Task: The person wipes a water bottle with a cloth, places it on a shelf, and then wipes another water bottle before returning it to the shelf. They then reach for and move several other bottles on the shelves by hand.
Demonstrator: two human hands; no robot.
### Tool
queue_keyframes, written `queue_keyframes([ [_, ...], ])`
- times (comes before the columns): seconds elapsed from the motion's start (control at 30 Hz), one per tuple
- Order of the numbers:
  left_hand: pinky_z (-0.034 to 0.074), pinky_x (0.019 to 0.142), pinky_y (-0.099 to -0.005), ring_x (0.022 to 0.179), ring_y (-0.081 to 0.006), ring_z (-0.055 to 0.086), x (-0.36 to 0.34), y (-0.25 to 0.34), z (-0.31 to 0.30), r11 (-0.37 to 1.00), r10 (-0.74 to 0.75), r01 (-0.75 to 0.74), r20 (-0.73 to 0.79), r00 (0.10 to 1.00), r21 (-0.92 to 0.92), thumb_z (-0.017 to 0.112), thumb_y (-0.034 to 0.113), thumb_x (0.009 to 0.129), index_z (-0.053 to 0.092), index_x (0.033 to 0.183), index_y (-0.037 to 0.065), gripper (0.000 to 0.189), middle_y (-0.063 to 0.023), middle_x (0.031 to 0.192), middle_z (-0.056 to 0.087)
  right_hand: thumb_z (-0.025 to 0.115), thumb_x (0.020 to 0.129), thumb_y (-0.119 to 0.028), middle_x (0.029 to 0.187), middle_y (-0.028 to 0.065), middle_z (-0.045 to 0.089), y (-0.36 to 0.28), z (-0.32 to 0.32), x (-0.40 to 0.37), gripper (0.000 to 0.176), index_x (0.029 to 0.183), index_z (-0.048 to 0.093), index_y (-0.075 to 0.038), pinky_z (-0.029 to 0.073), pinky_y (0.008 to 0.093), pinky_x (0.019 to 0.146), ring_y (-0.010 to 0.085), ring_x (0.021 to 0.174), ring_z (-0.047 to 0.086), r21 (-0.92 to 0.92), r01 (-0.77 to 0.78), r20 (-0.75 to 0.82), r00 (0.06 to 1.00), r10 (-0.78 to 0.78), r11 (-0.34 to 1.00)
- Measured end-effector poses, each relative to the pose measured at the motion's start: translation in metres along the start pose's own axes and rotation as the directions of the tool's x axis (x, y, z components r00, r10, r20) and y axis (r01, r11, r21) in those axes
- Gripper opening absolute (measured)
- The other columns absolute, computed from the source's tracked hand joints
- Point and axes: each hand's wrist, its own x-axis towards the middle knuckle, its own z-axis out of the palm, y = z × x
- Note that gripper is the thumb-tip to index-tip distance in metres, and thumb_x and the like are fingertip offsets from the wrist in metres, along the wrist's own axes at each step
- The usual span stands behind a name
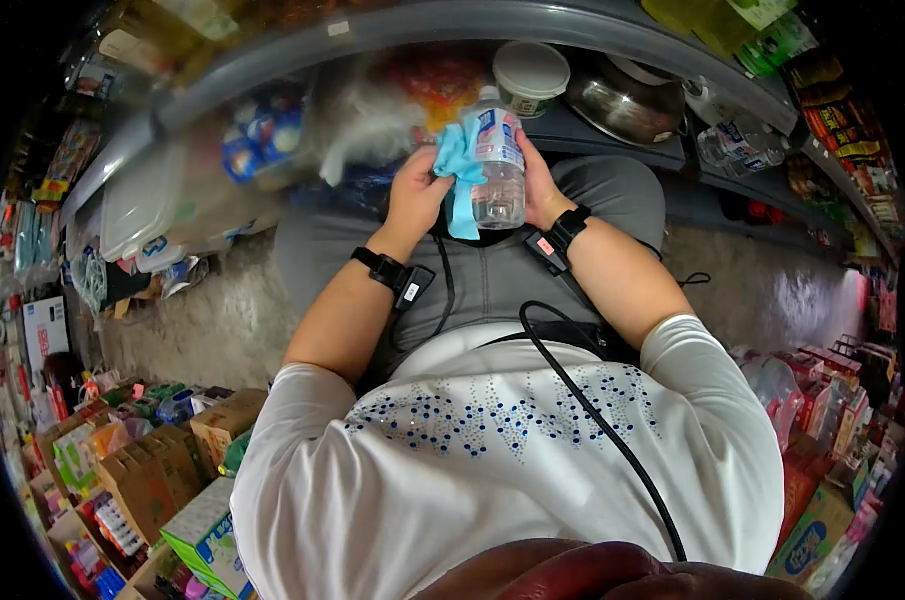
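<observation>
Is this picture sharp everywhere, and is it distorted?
Head view: fisheye bends the shelf edge, corners are black; the bottle in the right hand and the cloth in the left hand look sharp; packets at upper left are blurred.

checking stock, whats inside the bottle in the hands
The bottle looks clear in its lower half; fill level cannot be told. The blue cloth and label cover its upper part.

A grey shelf board (592, 140) curves across from 11 to 2 o'clock. On it stand a white lidded tub (530, 75) at 12, a steel bowl (622, 108) just beside it at 1, and clear plastic bottles (737, 148) at 2. Below, the concrete floor (197, 320) carries open cardboard boxes (147, 475) of packets at 8 and stacked red packs (822, 395) at 4
</observation>
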Motion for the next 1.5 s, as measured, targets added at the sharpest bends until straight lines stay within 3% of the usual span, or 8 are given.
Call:
queue_keyframes([
  [0.13, 0.045, 0.096, -0.0313, 0.107, -0.0215, 0.061, 0.006, 0.004, 0.001, 0.992, 0.121, -0.113, -0.183, 0.976, 0.054, 0.065, -0.007, 0.085, 0.068, 0.112, -0.001, 0.027, -0.0093, 0.112, 0.064, 0.044, 0.102, -0.060, 0.122, 0.0140, 0.068, 0.007, -0.011, 0.002, 0.063, 0.134, 0.057, -0.008, 0.057, 0.0419, 0.091, 0.0266, 0.105, 0.069, -0.104, -0.041, 0.133, 0.990, 0.055, 0.994],
  [0.67, 0.048, 0.093, -0.0266, 0.109, -0.0148, 0.060, -0.006, 0.004, -0.004, 0.969, 0.076, -0.082, 0.034, 0.997, 0.233, 0.065, -0.012, 0.086, 0.066, 0.112, -0.006, 0.027, -0.0071, 0.120, 0.058, 0.039, 0.103, -0.062, 0.118, 0.0106, 0.069, -0.001, -0.005, 0.000, 0.062, 0.132, 0.057, -0.010, 0.058, 0.0402, 0.087, 0.0226, 0.101, 0.070, -0.117, 0.067, 0.008, 0.998, -0.066, 0.991],
  [0.87, 0.049, 0.092, -0.0267, 0.109, -0.0149, 0.060, 0.000, -0.004, -0.004, 0.977, 0.143, -0.118, -0.130, 0.981, 0.178, 0.065, -0.009, 0.090, 0.067, 0.114, -0.005, 0.025, -0.0067, 0.121, 0.058, 0.038, 0.103, -0.064, 0.110, 0.0115, 0.070, 0.003, -0.015, 0.007, 0.065, 0.128, 0.060, -0.009, 0.060, 0.0374, 0.076, 0.0223, 0.090, 0.071, -0.134, -0.110, 0.211, 0.968, 0.136, 0.985],
  [1.1, 0.050, 0.087, -0.0262, 0.102, -0.0136, 0.061, -0.003, 0.000, -0.004, 0.953, 0.115, -0.106, -0.014, 0.993, 0.284, 0.068, -0.007, 0.089, 0.067, 0.108, -0.006, 0.020, -0.0062, 0.120, 0.060, 0.041, 0.099, -0.070, 0.108, 0.0128, 0.071, -0.006, -0.001, -0.005, 0.070, 0.125, 0.063, -0.009, 0.063, 0.0390, 0.071, 0.0225, 0.087, 0.073, -0.119, -0.105, 0.030, 0.994, 0.109, 0.987],
  [1.13, 0.052, 0.089, -0.0349, 0.101, -0.0304, 0.067, -0.005, 0.004, -0.001, 0.957, 0.109, -0.099, -0.021, 0.994, 0.271, 0.073, 0.003, 0.081, 0.069, 0.100, -0.002, 0.020, -0.0153, 0.107, 0.070, 0.041, 0.099, -0.069, 0.108, 0.0121, 0.072, -0.006, -0.001, -0.005, 0.069, 0.126, 0.062, -0.009, 0.063, 0.0380, 0.070, 0.0223, 0.087, 0.073, -0.165, -0.046, -0.011, 0.999, 0.045, 0.985],
  [1.27, 0.052, 0.087, -0.0349, 0.098, -0.0312, 0.068, -0.008, 0.023, 0.002, 0.940, 0.131, -0.163, 0.122, 0.984, 0.301, 0.073, 0.003, 0.079, 0.070, 0.099, -0.002, 0.020, -0.0159, 0.105, 0.069, 0.041, 0.101, -0.066, 0.116, 0.0109, 0.070, -0.007, -0.001, -0.002, 0.067, 0.132, 0.059, -0.010, 0.061, 0.0379, 0.080, 0.0219, 0.097, 0.071, -0.200, 0.013, -0.044, 0.999, -0.022, 0.980],
  [1.47, 0.052, 0.090, -0.0394, 0.101, -0.0361, 0.066, -0.004, 0.001, 0.000, 0.872, 0.244, -0.147, -0.154, 0.958, 0.468, 0.069, 0.002, 0.079, 0.070, 0.107, -0.001, 0.029, -0.0181, 0.108, 0.069, 0.043, 0.105, -0.057, 0.124, 0.0099, 0.068, 0.004, 0.000, -0.001, 0.057, 0.136, 0.057, -0.011, 0.058, 0.0408, 0.094, 0.0235, 0.107, 0.070, -0.074, -0.006, 0.093, 0.996, 0.013, 0.997],
  [1.5, 0.050, 0.084, -0.0291, 0.101, -0.0189, 0.062, -0.002, 0.001, -0.004, 0.891, 0.231, -0.147, -0.150, 0.961, 0.429, 0.066, -0.002, 0.091, 0.068, 0.107, -0.002, 0.017, -0.0095, 0.114, 0.064, 0.044, 0.105, -0.054, 0.122, 0.0100, 0.069, 0.006, -0.003, 0.000, 0.055, 0.135, 0.057, -0.010, 0.058, 0.0403, 0.092, 0.0230, 0.107, 0.070, -0.065, -0.032, 0.138, 0.990, 0.041, 0.997],
])
